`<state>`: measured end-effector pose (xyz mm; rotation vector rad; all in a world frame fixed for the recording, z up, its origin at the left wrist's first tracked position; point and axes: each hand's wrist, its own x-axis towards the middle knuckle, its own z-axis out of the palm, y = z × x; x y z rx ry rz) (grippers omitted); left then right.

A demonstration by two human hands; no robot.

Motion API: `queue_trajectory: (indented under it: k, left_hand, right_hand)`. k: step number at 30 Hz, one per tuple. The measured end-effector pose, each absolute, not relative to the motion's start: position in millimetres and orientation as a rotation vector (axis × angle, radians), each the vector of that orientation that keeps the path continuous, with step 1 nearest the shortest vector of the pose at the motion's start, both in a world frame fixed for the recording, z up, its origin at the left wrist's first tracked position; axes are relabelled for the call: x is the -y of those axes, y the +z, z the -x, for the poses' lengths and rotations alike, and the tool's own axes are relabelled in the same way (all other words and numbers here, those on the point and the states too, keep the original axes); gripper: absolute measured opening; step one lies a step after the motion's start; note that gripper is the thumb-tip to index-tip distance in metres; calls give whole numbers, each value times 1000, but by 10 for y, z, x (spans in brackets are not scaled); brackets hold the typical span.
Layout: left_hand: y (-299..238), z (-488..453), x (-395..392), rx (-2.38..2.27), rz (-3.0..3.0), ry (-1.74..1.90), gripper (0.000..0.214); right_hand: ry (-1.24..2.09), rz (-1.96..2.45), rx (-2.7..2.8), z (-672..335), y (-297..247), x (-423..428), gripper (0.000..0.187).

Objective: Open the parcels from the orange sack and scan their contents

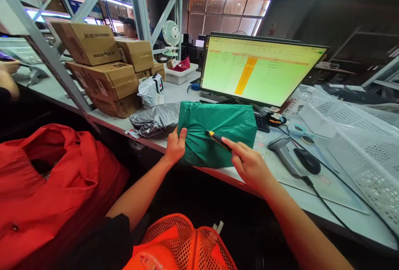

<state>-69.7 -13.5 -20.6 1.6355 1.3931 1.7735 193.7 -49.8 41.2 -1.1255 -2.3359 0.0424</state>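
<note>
A green plastic mailer package (218, 132) lies on the white desk (343, 216) in front of a monitor. My left hand (175, 145) grips the package's left edge, fingers closed on it. My right hand (249, 164) holds a small black and yellow utility knife (218, 138), its tip resting on the top of the green package.
A grey mailer (154, 121) lies left of the green one, with stacked cardboard boxes (102, 66) behind. A monitor (260, 70), barcode scanner (285, 153), mouse (307, 160) and white baskets (364, 149) sit to the right. A red bag (46, 187) and an orange mesh basket (183, 245) are below the desk edge. Another person's hand (9, 67) shows far left.
</note>
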Motion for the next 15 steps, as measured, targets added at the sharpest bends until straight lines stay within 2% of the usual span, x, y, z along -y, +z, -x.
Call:
queue_trajectory:
  k: [5, 11, 15]
  left_hand:
    - [-422, 721, 61, -1451, -1475, 1772, 70]
    - [-426, 666, 28, -1727, -1700, 1006, 47]
    - [-165, 584, 137, -2044, -1905, 795, 34]
  right_hand:
    - [33, 1558, 2339, -2782, 2, 676, 52]
    - [-249, 1913, 2037, -3295, -194, 825, 53]
    - [-377, 2044, 1899, -3361, -347, 756, 55]
